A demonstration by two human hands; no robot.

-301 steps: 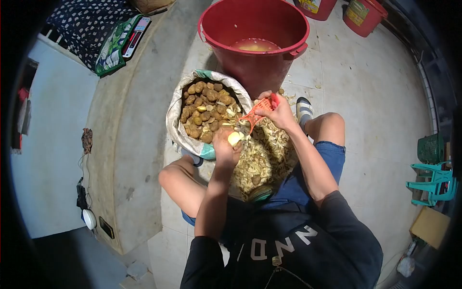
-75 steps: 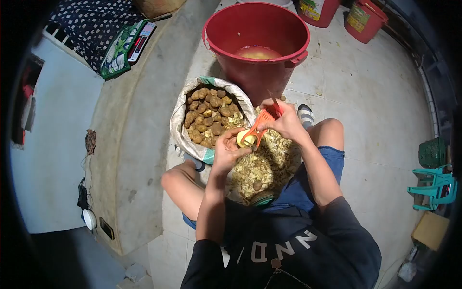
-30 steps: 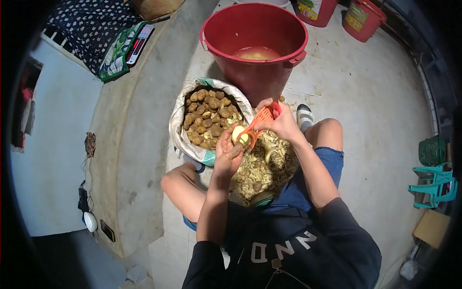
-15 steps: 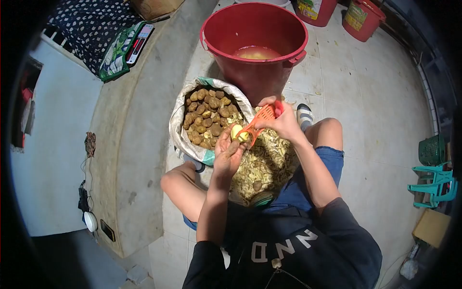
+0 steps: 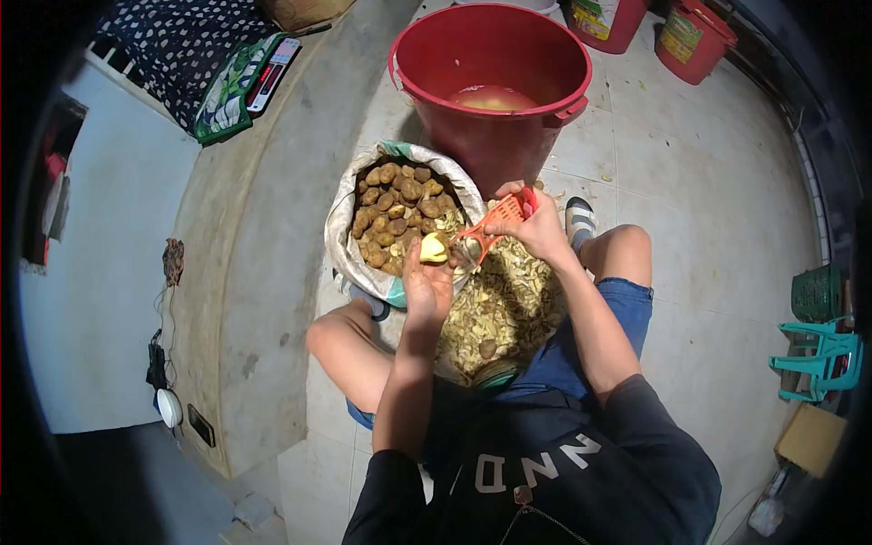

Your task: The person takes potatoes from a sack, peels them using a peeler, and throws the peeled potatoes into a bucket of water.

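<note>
A partly peeled potato (image 5: 433, 249) with pale yellow flesh rests in the fingers of my left hand (image 5: 427, 283). My right hand (image 5: 536, 227) grips an orange peeler (image 5: 499, 220), its blade end a little to the right of the potato. Left of and beyond my hands stands a white sack (image 5: 341, 222) with its rim rolled down, full of brown unpeeled potatoes (image 5: 397, 213). Below my hands, between my legs, lies a broad heap of potato peelings (image 5: 500, 318), with one brown lump on it.
Just beyond the sack stands a big red bucket (image 5: 490, 136) with cloudy liquid inside. Smaller red buckets (image 5: 695, 41) are at the back right. A concrete ledge (image 5: 263, 236) runs along the left, with a phone (image 5: 202, 425) on it. Turquoise stools (image 5: 817, 359) sit at the right.
The peeler has come away from the potato, and my left hand has turned and drawn slightly left with it. The whole view has shifted a little.
</note>
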